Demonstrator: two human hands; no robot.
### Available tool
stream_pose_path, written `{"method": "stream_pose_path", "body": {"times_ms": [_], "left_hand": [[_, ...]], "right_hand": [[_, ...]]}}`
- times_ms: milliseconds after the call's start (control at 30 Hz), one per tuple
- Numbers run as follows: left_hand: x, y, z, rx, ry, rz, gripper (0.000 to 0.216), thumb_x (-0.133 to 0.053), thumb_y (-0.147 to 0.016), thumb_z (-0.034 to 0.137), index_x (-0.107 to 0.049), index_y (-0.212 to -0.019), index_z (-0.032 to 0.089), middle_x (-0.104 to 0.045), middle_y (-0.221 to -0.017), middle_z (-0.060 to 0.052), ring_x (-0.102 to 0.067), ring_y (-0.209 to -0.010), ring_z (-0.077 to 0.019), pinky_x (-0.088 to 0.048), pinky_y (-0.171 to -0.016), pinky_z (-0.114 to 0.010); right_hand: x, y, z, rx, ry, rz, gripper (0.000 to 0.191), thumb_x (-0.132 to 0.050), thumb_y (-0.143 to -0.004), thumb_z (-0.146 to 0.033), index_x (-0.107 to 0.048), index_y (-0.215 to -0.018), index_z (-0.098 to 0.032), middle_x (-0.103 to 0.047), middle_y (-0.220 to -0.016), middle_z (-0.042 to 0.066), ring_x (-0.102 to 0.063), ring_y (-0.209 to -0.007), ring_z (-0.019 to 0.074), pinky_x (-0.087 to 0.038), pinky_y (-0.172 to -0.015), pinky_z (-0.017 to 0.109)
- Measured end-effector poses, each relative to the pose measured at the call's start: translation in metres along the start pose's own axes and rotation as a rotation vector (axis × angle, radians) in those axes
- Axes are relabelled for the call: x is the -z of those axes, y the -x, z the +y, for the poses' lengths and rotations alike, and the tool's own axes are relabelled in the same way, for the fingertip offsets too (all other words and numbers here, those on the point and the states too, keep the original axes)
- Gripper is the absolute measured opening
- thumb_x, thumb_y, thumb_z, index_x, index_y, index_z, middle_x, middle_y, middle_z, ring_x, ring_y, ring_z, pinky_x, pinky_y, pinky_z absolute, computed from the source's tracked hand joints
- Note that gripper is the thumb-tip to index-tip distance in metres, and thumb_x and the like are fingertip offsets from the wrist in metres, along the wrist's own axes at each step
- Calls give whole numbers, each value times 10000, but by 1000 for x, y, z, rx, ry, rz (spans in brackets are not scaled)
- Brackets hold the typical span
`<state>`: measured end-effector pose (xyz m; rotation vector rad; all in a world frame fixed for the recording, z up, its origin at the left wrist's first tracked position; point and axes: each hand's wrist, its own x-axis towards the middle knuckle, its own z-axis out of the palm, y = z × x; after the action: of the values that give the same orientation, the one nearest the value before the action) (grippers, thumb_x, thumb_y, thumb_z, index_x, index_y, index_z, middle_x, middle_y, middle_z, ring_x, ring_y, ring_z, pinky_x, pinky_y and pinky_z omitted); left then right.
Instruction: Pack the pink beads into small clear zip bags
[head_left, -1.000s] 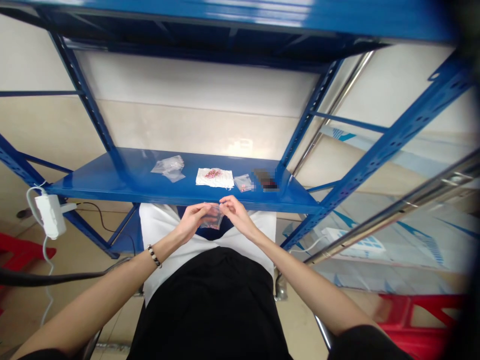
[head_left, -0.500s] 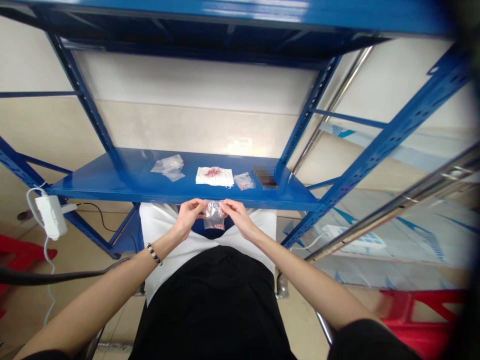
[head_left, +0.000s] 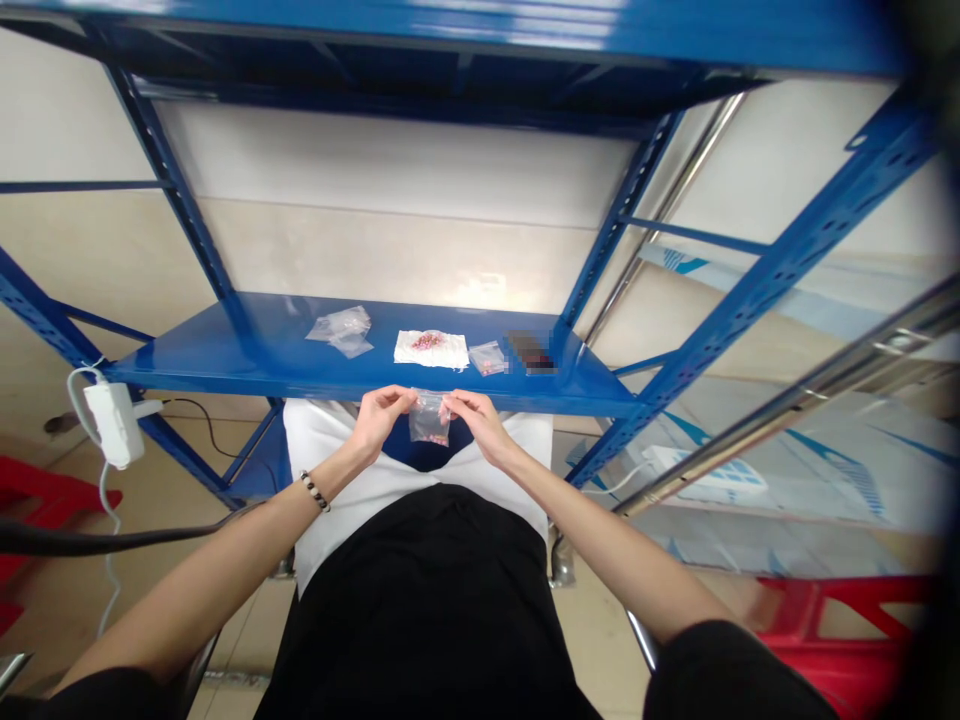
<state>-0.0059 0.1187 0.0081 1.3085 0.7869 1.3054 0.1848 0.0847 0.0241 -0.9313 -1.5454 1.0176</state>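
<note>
Between my two hands hangs a small clear plastic bag (head_left: 429, 420), just in front of the shelf's edge, with several pinkish beads at its bottom. My left hand (head_left: 381, 415) pinches the bag's upper left corner. At the upper right corner my right hand (head_left: 478, 418) pinches it too. Behind them on the blue shelf, a white cloth or paper (head_left: 409, 350) bears a pile of small pink and red beads (head_left: 429, 341). To its right lies another clear bag (head_left: 488, 358) with beads inside. Several flat clear bags (head_left: 343, 326) lie overlapped at the left.
A dark, blurred-out object (head_left: 531, 352) rests on the right of the blue shelf (head_left: 262, 345). An upper shelf (head_left: 465, 60) spans overhead. A white power strip (head_left: 114, 425) hangs by the left post. Red plastic stools (head_left: 832, 630) stand low at both sides.
Both hands and the bag appear slightly higher in view, with the camera's view shifted a little. The bag stays pinched at both upper corners.
</note>
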Motion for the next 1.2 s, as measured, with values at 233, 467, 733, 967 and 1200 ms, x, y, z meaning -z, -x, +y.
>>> {"method": "stream_pose_path", "body": {"times_ms": [233,467,733,967,1200], "left_hand": [[-6,-1,-6,-9,-37,-102,273,-706,-786,412,-716,-763,140,-710,-774,-62,-611,-733,-161,-445,-709,-267],[-10,14,-15,6,-12,-155,263,-694,-806,395,-710,-792,133,-716,-773,-73,-629,-736,-166,-441,-689,-260],[-13,2,-6,-20,-17,-170,253,-687,-810,378,-708,-775,128,-711,-767,-72,-617,-721,-162,-445,-709,-273],[-9,5,2,-29,-19,-101,231,-725,-773,365,-704,-758,136,-692,-707,-44,-613,-694,-155,-454,-729,-275],[-7,-1,5,-80,-43,-58,231,-703,-792,357,-702,-715,139,-684,-701,-47,-598,-711,-155,-446,-757,-277]], "right_hand": [[-3,-6,4,-53,-6,-29,272,-596,-873,-414,-665,-807,-159,-647,-742,17,-585,-748,156,-437,-760,281],[-10,3,17,-86,-49,-36,254,-649,-837,-393,-678,-773,-149,-683,-797,45,-601,-778,162,-438,-748,272],[-1,-10,10,-62,-41,-23,221,-669,-799,-346,-687,-695,-152,-677,-714,36,-596,-708,156,-436,-710,276],[2,-6,5,-61,-42,20,239,-703,-771,-374,-707,-678,-155,-661,-654,28,-600,-698,162,-442,-746,294],[12,-11,4,-52,-18,36,238,-716,-754,-383,-730,-695,-153,-663,-644,33,-599,-706,169,-443,-771,313]]}}
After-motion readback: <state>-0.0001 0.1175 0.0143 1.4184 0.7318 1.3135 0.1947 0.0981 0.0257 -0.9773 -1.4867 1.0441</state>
